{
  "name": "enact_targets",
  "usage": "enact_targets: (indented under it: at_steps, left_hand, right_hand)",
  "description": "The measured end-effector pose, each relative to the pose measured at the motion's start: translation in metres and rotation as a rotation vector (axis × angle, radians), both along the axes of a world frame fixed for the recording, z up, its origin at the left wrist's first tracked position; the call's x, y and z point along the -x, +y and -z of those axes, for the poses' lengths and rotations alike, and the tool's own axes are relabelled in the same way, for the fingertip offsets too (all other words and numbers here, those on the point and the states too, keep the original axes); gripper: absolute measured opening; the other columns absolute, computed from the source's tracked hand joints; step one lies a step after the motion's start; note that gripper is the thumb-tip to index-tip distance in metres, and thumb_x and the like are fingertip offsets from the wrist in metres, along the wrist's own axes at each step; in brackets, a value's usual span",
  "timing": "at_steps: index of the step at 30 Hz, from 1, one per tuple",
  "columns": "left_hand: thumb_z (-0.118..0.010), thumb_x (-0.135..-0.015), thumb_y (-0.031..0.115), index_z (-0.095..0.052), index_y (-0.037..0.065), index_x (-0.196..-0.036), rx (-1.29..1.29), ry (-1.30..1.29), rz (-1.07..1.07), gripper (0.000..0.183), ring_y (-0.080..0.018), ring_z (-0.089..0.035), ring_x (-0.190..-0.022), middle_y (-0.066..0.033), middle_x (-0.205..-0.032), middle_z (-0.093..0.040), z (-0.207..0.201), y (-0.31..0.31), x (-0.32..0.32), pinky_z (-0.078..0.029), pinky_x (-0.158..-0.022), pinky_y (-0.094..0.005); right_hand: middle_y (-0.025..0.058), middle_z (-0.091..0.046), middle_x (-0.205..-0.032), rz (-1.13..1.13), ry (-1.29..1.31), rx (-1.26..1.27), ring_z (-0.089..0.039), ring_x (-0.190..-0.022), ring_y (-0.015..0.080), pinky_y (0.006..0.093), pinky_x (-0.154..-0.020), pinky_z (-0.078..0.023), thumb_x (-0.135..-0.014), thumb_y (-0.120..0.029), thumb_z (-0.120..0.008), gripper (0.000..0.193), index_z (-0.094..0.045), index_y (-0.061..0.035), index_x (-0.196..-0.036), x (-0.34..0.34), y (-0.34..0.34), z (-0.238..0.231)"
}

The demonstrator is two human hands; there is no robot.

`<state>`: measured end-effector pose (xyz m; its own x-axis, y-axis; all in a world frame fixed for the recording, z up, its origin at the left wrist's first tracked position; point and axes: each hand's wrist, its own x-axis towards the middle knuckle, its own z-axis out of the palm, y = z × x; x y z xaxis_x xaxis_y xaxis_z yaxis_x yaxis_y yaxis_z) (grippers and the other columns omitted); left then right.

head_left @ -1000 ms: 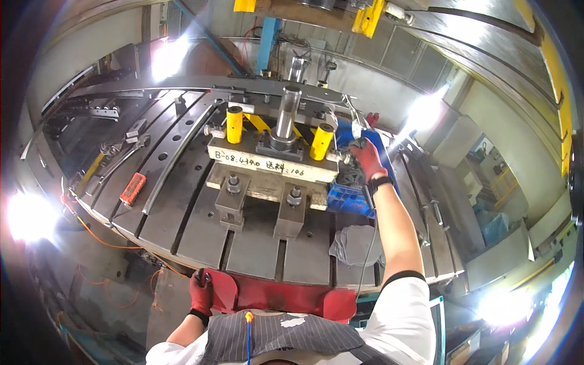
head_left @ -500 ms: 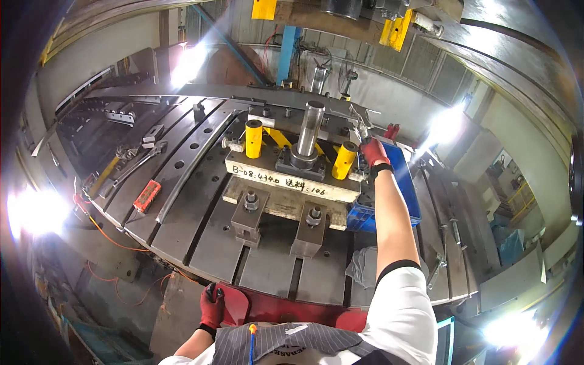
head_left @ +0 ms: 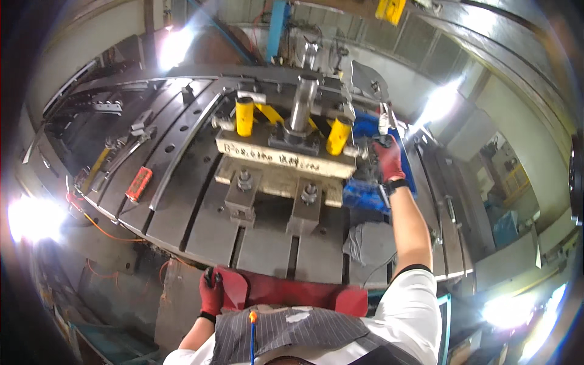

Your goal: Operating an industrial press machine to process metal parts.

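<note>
My right hand (head_left: 389,157), in a red and black glove, is closed around the handles of metal pliers (head_left: 384,118) above the blue crate (head_left: 409,173). At the pliers' far end is a thin grey sheet piece (head_left: 365,78) with a rounded outline, seemingly in the jaws. Left of this hand stands the die block (head_left: 286,159), pale-fronted, with a steel post (head_left: 302,106) and two yellow cylinders (head_left: 244,117). My left hand (head_left: 211,295), gloved alike, is closed at the left corner of a red panel (head_left: 280,291). What its fingers hold is hidden.
Two bolted clamp blocks (head_left: 243,198) stand before the die on the slotted steel table (head_left: 264,252). Grey cut pieces or rags (head_left: 370,242) lie at the right. A red box (head_left: 139,184) and a wrench (head_left: 131,155) lie left. Yellow-marked machine parts (head_left: 390,10) hang overhead.
My right hand has drawn back and right from beside the die, with the pliers. The grey sheet piece now shows at their end. My left hand stays at the red panel; the view has shifted slightly.
</note>
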<state>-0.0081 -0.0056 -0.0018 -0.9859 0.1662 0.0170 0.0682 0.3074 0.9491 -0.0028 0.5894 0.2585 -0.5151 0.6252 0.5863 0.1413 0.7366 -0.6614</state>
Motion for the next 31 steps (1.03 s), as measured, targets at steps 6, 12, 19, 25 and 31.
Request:
enact_targets:
  at_steps: [6, 12, 19, 25, 31]
  left_hand:
    - [-0.056, -0.084, 0.014, -0.047, -0.003, -0.11, -0.052, -0.032, 0.07, 0.032, -0.0159, -0.049, -0.096, -0.0106, -0.104, -0.053, -0.002, 0.005, 0.006, -0.038, -0.085, -0.0276]
    - [-0.05, -0.085, 0.005, -0.046, -0.001, -0.112, -0.019, -0.104, 0.104, 0.028, -0.0139, -0.049, -0.095, -0.0083, -0.106, -0.052, -0.013, 0.01, 0.008, -0.038, -0.085, -0.0255]
    - [-0.048, -0.084, 0.0, -0.045, -0.001, -0.113, -0.174, -0.162, 0.12, 0.029, -0.0151, -0.049, -0.095, -0.0079, -0.108, -0.052, -0.007, 0.004, 0.001, -0.038, -0.086, -0.0267]
    - [-0.048, -0.086, 0.011, -0.043, 0.0, -0.117, -0.13, -0.154, 0.187, 0.033, -0.0171, -0.049, -0.101, -0.0083, -0.11, -0.052, 0.003, -0.008, 0.005, -0.038, -0.089, -0.0285]
    - [-0.041, -0.09, 0.036, -0.028, 0.002, -0.128, -0.44, -0.466, 0.129, 0.053, -0.0177, -0.037, -0.118, -0.0097, -0.128, -0.038, 0.034, -0.047, 0.011, -0.025, -0.101, -0.0331]
  right_hand:
    - [0.0076, -0.062, -0.083, 0.035, -0.247, 0.216, -0.056, -0.074, 0.0147, 0.0279, -0.068, -0.044, -0.071, -0.012, -0.066, 0.032, -0.055, -0.0017, -0.099, -0.187, -0.066, 0.012]
    - [0.0085, -0.062, -0.079, 0.113, -0.427, 0.471, -0.057, -0.073, 0.0149, 0.0297, -0.067, -0.045, -0.07, -0.014, -0.066, 0.033, -0.055, -0.0023, -0.099, -0.339, -0.138, 0.075]
    - [0.014, -0.063, -0.089, 0.115, -0.621, 0.486, -0.059, -0.084, 0.0266, 0.0362, -0.073, -0.044, -0.067, -0.022, -0.068, 0.042, -0.055, -0.0029, -0.102, -0.374, -0.152, 0.1]
    - [0.017, -0.05, -0.117, -0.78, 0.317, 1.037, -0.053, -0.1, 0.0232, 0.0323, -0.077, -0.046, -0.081, -0.037, -0.054, 0.049, -0.048, -0.0048, -0.118, -0.405, -0.155, 0.088]
    - [0.0054, -0.059, -0.093, -0.014, 0.366, 1.06, -0.054, -0.07, 0.0095, 0.0187, -0.058, -0.045, -0.082, -0.026, -0.052, 0.042, -0.048, -0.0032, -0.118, -0.424, -0.196, 0.112]
